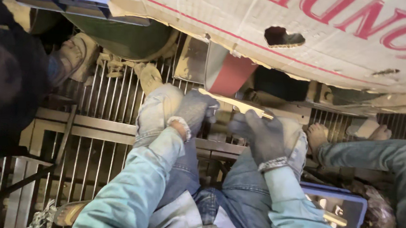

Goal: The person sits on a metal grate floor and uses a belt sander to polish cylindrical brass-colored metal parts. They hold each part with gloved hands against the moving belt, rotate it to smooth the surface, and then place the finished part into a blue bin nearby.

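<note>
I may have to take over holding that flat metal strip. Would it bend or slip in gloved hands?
The strip looks thin and long, so it may flex slightly. Its shiny face could be slippery, though the gloved left hand and right hand likely grip well. Its edges may be sharp.

Just one view here, a head cam looking steeply down and a bit forward, really close in. Own knees and gloved hands fill the near middle, the metal grate (101,120) lies below, and a cardboard box (315,31) crowds the far top edge.
</note>
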